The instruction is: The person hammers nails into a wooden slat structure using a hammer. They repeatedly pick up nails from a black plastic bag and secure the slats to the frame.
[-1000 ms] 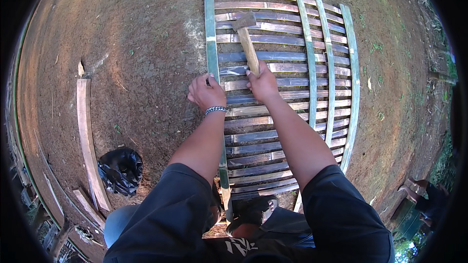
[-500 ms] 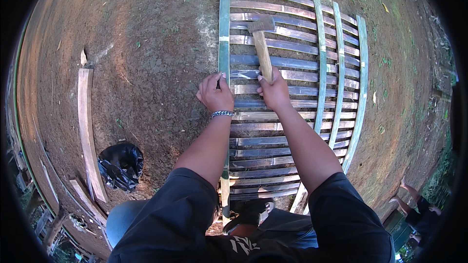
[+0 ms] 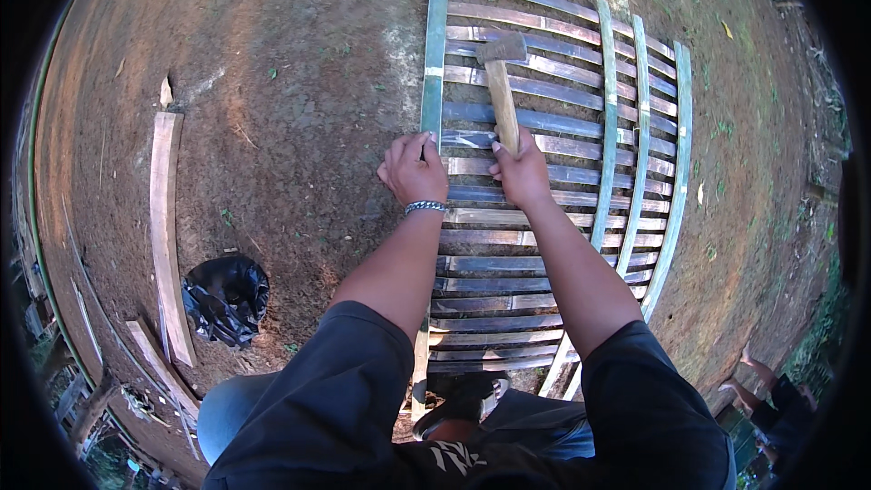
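Note:
A bamboo frame (image 3: 609,82) of many crosswise slats and several long green rails lies flat on the ground before me. My left hand (image 3: 414,168), with a chain bracelet at the wrist, is closed with thumb and fingers pinched together at its left rail (image 3: 434,63). Whatever is in that pinch is too small to make out. Just to the right, my right hand (image 3: 523,169) grips a hammer (image 3: 502,95) low on its wooden handle. The hammer's rusty, blocky metal head points away from me, above the slats.
On the left, a long wooden plank (image 3: 166,227) lies on bare soil beside a black plastic bag (image 3: 227,299). A shorter board (image 3: 163,365) rests nearer me. My foot (image 3: 454,422) is by the frame's near end. Another person (image 3: 780,399) is at the far lower right.
The whole scene sits slightly farther right in the picture. Both hands keep their grips, and the hammer stays in nearly the same place over the slats.

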